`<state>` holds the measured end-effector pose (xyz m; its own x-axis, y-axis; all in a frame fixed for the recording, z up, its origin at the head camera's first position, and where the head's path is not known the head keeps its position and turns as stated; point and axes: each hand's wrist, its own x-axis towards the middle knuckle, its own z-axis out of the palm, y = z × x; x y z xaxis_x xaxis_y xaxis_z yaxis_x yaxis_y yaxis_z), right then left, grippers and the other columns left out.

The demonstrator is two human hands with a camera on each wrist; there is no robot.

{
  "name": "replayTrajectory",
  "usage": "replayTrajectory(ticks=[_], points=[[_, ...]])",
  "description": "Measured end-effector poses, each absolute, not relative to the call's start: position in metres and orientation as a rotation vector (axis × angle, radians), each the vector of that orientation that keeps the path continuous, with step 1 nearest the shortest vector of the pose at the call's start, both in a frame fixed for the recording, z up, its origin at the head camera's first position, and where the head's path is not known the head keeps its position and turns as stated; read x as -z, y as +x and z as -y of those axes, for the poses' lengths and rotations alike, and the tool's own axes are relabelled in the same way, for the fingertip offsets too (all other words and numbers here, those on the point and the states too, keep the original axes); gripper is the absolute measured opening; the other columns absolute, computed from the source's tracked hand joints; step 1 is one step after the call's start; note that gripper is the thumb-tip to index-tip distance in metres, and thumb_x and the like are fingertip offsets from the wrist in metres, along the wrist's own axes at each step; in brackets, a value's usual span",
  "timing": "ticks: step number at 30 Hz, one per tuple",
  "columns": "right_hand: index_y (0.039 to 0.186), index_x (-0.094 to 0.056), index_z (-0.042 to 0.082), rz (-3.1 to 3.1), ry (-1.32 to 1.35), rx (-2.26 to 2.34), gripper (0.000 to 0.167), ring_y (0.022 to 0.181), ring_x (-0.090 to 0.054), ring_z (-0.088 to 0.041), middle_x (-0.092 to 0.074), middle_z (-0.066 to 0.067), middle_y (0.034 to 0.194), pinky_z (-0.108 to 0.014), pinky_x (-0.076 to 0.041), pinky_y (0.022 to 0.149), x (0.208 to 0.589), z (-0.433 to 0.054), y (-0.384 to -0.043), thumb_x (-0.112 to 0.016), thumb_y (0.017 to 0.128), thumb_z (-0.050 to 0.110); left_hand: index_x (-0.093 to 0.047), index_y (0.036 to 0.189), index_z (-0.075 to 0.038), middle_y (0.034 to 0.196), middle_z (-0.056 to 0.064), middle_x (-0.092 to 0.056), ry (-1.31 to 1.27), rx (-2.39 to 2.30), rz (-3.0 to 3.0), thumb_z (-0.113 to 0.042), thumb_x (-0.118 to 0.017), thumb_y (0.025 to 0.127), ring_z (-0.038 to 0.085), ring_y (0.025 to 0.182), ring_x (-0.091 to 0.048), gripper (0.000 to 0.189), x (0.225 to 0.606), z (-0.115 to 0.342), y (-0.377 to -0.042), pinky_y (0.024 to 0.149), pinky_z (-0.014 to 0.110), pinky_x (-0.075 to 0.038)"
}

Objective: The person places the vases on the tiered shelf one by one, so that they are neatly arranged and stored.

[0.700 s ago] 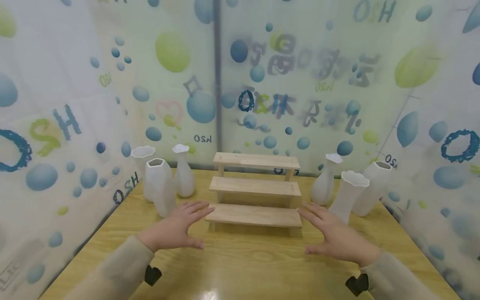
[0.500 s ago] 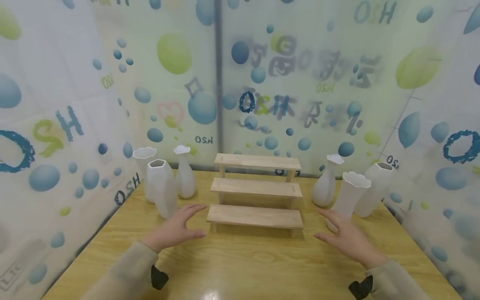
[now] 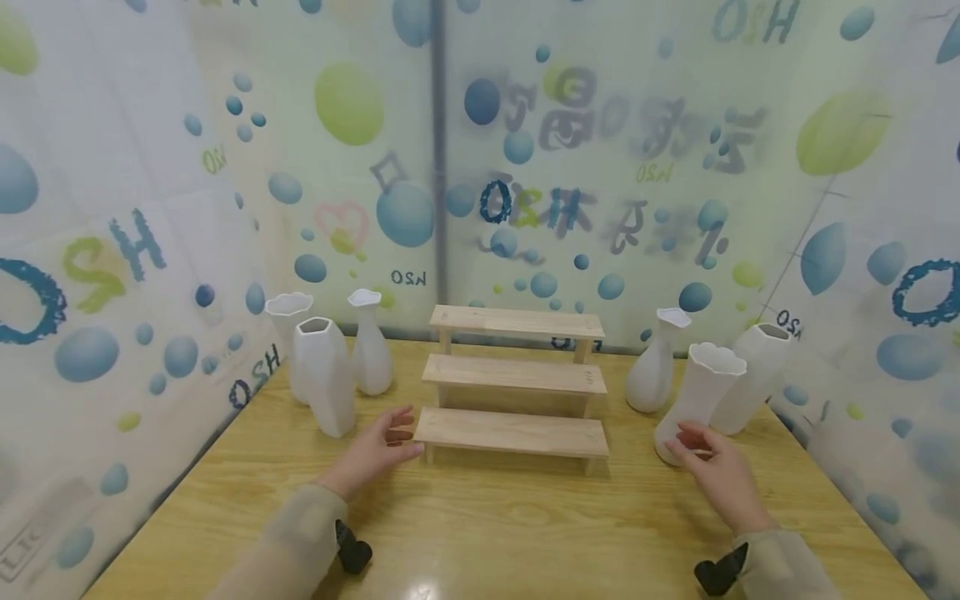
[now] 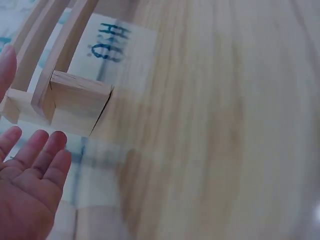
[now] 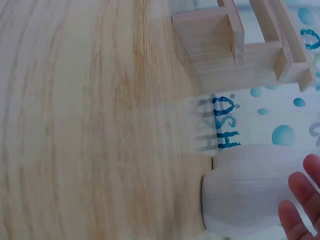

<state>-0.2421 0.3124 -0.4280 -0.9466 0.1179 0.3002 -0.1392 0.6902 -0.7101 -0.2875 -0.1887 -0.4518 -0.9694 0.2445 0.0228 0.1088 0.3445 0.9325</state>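
Head view: the scalloped vase (image 3: 700, 392) stood upright, mouth up, right of the crosswise wooden stand (image 3: 515, 374). Left wrist: the left hand (image 4: 29, 192) hung beside the stand, fingers loose. Right wrist: the right hand (image 5: 306, 194), fingers parted, was near the vase.

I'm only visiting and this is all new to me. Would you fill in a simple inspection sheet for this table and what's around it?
Surface: light-brown wooden table, grain showing, a glare spot near its front.
Job's things: three-tier pale wooden stand in the middle; three white vases left of it, three white vases right of it.
Clutter: nothing seen.
Hands: left hand near the stand's left end, holding nothing; right hand at the scallop-rimmed white vase, contact unclear. Black devices at both wrists.
Cables: nothing seen.
Surroundings: pale wall coverings printed with blue and green drops and H2O lettering.
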Motion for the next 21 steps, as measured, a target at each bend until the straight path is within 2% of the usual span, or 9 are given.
replayTrajectory(ticks=[3,5,11,14,17,21], points=[[0.126,-0.057,0.002,2.535,-0.093,-1.173,0.052,0.089,-0.048,0.009,-0.063,-0.015,0.115,-0.012,-0.043,0.071,0.432,-0.316,-0.244,-0.062,0.093,0.041,-0.028,0.149,-0.006,0.145,0.020,-0.040,0.307,-1.778,-2.414,-0.025,-0.073,0.087,0.038,0.128,-0.044,0.080,0.458,0.187,-0.292,0.101,0.048,-0.041],[0.124,-0.056,0.003,2.507,-0.171,-1.216,0.053,0.088,-0.046,0.009,-0.061,-0.014,0.117,-0.014,-0.043,0.070,0.434,-0.317,-0.245,-0.063,0.091,0.045,-0.027,0.149,-0.006,0.144,0.020,-0.040,0.288,-1.832,-2.366,-0.025,-0.073,0.087,0.038,0.128,-0.044,0.080,0.463,0.186,-0.295,0.101,0.047,-0.041],[0.124,-0.047,0.001,2.399,-0.348,-1.329,0.061,0.095,-0.046,-0.012,-0.052,-0.010,0.115,-0.018,-0.040,0.072,0.437,-0.317,-0.253,-0.065,0.089,0.047,-0.023,0.151,-0.008,0.143,0.022,-0.040,0.300,-1.907,-2.236,-0.022,-0.070,0.089,0.036,0.126,-0.046,0.079,0.471,0.184,-0.297,0.103,0.046,-0.038],[0.128,-0.041,-0.001,2.336,-0.416,-1.372,0.068,0.098,-0.045,-0.018,-0.047,-0.010,0.116,-0.021,-0.040,0.073,0.437,-0.317,-0.259,-0.067,0.087,0.046,-0.021,0.151,-0.007,0.142,0.023,-0.041,0.332,-1.917,-2.195,-0.021,-0.068,0.091,0.035,0.126,-0.046,0.078,0.472,0.184,-0.296,0.104,0.046,-0.036],[0.135,-0.036,-0.003,2.303,-0.444,-1.409,0.075,0.106,-0.045,-0.024,-0.044,-0.014,0.124,-0.027,-0.040,0.079,0.437,-0.319,-0.264,-0.069,0.087,0.044,-0.021,0.152,-0.009,0.142,0.021,-0.043,0.346,-1.919,-2.172,-0.023,-0.067,0.091,0.032,0.124,-0.047,0.078,0.475,0.184,-0.298,0.105,0.045,-0.035],[0.146,-0.024,-0.003,2.347,-0.403,-1.496,0.086,0.123,-0.038,-0.037,-0.034,-0.023,0.142,-0.045,-0.040,0.095,0.436,-0.324,-0.268,-0.067,0.088,0.044,-0.023,0.153,-0.011,0.143,0.018,-0.044,0.372,-1.923,-2.145,-0.023,-0.067,0.092,0.028,0.123,-0.048,0.077,0.480,0.184,-0.302,0.105,0.044,-0.035]])
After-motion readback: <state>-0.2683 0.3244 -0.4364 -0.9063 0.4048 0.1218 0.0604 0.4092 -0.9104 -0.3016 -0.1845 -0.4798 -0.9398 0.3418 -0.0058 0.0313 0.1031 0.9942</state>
